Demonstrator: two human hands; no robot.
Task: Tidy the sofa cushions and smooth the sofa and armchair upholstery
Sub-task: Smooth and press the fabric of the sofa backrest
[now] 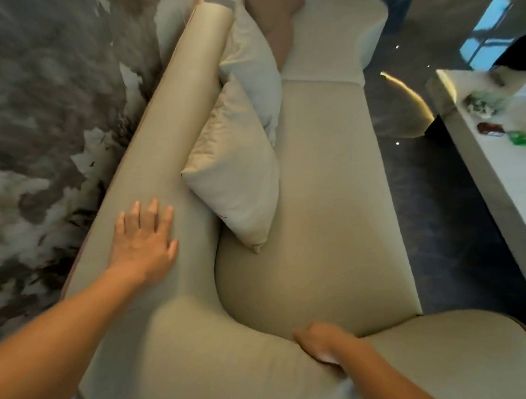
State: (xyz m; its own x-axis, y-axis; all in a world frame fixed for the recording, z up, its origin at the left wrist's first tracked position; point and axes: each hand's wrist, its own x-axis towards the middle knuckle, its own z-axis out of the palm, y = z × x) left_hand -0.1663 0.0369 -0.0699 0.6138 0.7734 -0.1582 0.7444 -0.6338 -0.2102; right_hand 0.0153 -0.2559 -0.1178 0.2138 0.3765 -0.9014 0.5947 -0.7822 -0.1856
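**Sofa tidying: cushions lined up, smoothing under way**

Sofa point(322, 196): seat looking flat and unwrinkled. Three cushions are leaning in a row against its backrest: pale cushion point(234, 182) nearest, white cushion point(250, 64) behind it, brown cushion point(275, 24) farthest. Left hand point(143, 237) is lying spread, palm down, on the backrest top. Right hand point(319, 341) is resting curled on the near armrest. Judged remaining: backrest, armrest, armchair (not in view).

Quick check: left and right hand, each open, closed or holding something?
Left hand: open, flat on the beige fabric sofa backrest, holding nothing.
Right hand: fingers curled on the sofa armrest; grip cannot be told.
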